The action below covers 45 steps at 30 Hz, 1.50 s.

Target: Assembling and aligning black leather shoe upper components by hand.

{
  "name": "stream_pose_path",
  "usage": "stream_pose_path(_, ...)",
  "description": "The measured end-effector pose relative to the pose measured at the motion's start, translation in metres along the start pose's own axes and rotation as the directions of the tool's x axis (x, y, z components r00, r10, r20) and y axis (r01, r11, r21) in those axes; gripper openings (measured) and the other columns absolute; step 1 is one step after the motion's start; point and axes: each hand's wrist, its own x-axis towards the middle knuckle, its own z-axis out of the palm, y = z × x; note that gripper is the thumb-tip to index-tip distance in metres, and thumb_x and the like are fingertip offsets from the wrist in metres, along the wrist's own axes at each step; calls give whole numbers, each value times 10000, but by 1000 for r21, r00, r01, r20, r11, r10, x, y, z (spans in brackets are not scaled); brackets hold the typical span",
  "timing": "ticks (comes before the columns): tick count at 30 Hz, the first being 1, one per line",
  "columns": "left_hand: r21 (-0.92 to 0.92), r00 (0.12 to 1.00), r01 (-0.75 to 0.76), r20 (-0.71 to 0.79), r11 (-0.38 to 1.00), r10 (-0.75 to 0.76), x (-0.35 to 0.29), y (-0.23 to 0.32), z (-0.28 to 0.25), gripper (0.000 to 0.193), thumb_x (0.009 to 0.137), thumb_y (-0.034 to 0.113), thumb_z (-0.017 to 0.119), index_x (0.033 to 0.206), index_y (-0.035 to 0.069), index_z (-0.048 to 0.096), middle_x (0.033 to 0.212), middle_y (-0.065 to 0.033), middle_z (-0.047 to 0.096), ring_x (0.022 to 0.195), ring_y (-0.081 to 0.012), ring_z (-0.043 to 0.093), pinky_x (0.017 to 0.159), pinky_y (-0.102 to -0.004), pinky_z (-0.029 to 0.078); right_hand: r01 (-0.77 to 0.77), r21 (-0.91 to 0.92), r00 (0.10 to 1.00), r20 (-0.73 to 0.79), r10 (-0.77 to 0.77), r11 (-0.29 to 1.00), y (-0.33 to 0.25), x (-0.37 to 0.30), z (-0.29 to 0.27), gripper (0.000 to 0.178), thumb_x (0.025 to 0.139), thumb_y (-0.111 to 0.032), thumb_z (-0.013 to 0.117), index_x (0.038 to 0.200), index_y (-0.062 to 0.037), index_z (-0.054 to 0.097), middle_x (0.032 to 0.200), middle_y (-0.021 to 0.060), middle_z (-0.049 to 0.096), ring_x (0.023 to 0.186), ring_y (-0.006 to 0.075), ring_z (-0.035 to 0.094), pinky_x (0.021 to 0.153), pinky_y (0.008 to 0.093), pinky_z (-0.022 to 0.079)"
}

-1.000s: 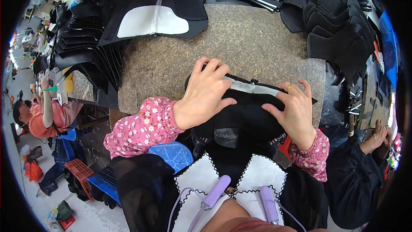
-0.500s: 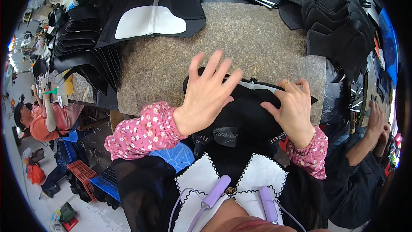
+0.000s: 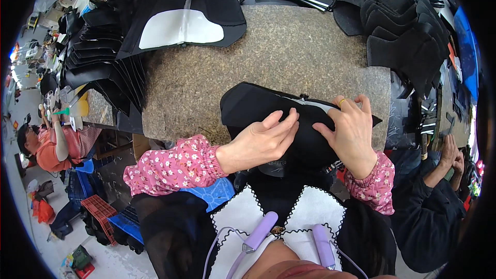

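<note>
Felt table [image 3: 289, 46]; hands [image 3: 261, 142] hiding black piece [image 3: 253, 104].

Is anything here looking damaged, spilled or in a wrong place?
Nothing stands out. Both hands, left hand and right hand, press flat on the black fabric piece on the felt-covered table; the black stacks sit orderly.

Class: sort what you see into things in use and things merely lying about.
In use: black fabric piece, left hand, right hand, felt-topped table.
Lying about: white-patched panel, stacked black pieces, fanned black pieces.
</note>
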Motion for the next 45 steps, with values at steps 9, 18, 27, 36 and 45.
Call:
stream_pose_path(9,47,996,67,59,997,-70,-4,16,1,427,786,187,518,1192,62,561,1254,-100,536,1115,-210,508,935,-346,306,14,8,1000,10,-14,1000,4,2,0,236,621,-223,767,711,-34,658,882,112,618,817,228,585,819,396,359)
stream_pose_path(18,-250,985,66,168,966,-24,15,24,-9,565,746,224,566,1238,-46,495,1290,-230,467,1162,-314,461,939,-364,367,-44,108,999,6,43,993,13,-10,14,217,631,-203,751,717,-31,651,933,111,607,879,244,570,845,400,358)
stream_pose_path(27,-88,956,41,292,995,-14,20,29,-17,558,780,194,479,1257,-95,453,1309,-276,440,1222,-346,420,971,-368,375,-77,122,986,-137,94,990,12,-44,-5,140,736,-160,703,801,-78,609,666,38,576,669,204,541,806,390,350)
stream_pose_path(36,-141,947,71,322,987,-22,30,31,-24,571,745,206,526,1229,-92,470,1361,-267,386,1194,-346,450,950,-365,397,-304,426,937,-30,349,852,68,-45,15,202,698,-242,758,794,-78,690,599,86,581,626,248,503,596,357,412)
stream_pose_path(45,-133,909,69,417,989,-7,59,32,-27,530,737,201,607,1241,73,501,1457,-163,284,1018,-333,507,712,-366,469,-325,336,944,54,326,884,71,-30,12,225,720,-284,737,764,-67,694,552,107,571,604,278,532,602,371,432)
